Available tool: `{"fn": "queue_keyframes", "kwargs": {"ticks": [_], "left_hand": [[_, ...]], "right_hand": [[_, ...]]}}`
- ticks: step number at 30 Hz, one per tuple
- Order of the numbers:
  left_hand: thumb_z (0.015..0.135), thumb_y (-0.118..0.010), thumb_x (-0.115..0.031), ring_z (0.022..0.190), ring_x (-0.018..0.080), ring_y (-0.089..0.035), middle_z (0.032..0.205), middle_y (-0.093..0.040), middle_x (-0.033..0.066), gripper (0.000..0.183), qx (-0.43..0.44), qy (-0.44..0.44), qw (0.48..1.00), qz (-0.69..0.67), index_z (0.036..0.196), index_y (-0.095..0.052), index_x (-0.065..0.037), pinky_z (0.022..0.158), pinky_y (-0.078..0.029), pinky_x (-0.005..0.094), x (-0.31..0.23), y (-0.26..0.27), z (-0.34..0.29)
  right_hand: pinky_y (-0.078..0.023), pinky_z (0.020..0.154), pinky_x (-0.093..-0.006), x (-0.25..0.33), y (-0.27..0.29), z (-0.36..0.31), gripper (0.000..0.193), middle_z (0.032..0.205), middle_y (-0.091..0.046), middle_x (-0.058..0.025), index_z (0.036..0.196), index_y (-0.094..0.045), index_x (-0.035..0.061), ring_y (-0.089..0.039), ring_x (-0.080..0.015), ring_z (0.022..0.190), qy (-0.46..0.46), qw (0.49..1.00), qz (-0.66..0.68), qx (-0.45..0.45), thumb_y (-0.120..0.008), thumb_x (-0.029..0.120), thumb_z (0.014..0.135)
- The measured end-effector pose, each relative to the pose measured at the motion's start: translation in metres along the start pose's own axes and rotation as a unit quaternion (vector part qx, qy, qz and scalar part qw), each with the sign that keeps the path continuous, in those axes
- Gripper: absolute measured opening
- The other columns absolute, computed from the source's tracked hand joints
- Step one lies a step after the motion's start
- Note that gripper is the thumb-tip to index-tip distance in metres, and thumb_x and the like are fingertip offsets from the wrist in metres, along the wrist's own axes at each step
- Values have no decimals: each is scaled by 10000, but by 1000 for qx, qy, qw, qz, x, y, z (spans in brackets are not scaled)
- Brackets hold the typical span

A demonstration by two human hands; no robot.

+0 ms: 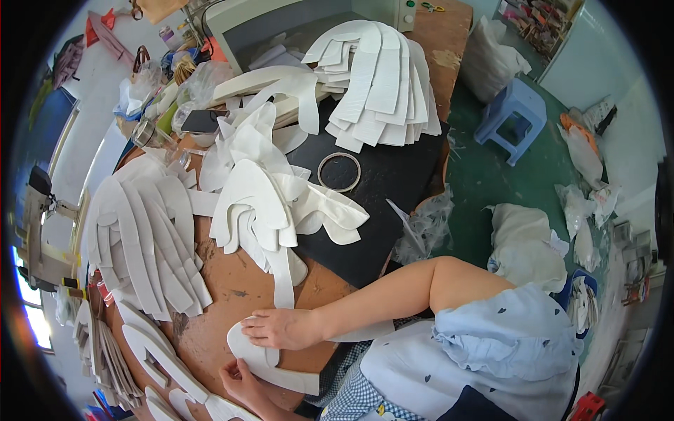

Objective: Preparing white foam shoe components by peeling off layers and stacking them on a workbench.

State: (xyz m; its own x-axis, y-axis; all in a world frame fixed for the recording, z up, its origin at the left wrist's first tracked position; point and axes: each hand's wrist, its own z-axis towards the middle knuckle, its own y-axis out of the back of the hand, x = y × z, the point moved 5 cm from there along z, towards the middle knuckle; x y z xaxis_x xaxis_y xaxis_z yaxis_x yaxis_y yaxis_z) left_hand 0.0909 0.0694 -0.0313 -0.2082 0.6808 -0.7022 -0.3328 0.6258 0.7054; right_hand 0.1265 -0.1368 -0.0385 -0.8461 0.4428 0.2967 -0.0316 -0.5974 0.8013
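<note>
A curved white cut piece [291, 379], like stiff cloth or sheet, lies at the near edge of the brown worktable. My right hand [284, 328] reaches across from the right and lies flat on it, fingers stretched. Below, my left hand [242, 382] has its thumb and fingers closed at the piece's left edge. A strip [283, 281] runs from the heap down toward my right hand. Just beyond is a loose heap of white curved pieces [256, 203]. To the left, overlapping curved pieces [140, 238] form a fanned pile.
A tall stack of white U-shaped pieces [382, 77] and a tape roll [339, 172] rest on a black mat [407, 179]. Behind stands a grey machine [239, 21]. More pieces [151, 351] line the lower left. A blue stool [516, 116] and sacks [526, 238] occupy the floor.
</note>
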Motion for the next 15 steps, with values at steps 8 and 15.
{"fn": "queue_keyframes", "kwargs": {"ticks": [8, 15], "left_hand": [[928, -658, -92, 651, 157, -561, 746, -629, 69, 141, 13, -29, 998, 50, 895, -627, 41, 612, -471, 281, -4, -1, -4], [859, -757, -115, 660, 112, -495, 752, -555, 19, 217, 33, 42, 998, 27, 940, -600, 11, 586, -425, 242, -21, -3, -16]], "right_hand": [[-295, 1178, -465, -1, -5, -2, 467, 1526, -404, -204, 1349, -547, -7, -325, -319, 1464, -9, 996, 60, 64, -487, 171, 921], [-219, 1213, -463, -2, -5, 0, 600, 1565, -275, -307, 1450, -369, -109, -261, -385, 1483, -66, 993, 11, 99, -441, 182, 931]]}}
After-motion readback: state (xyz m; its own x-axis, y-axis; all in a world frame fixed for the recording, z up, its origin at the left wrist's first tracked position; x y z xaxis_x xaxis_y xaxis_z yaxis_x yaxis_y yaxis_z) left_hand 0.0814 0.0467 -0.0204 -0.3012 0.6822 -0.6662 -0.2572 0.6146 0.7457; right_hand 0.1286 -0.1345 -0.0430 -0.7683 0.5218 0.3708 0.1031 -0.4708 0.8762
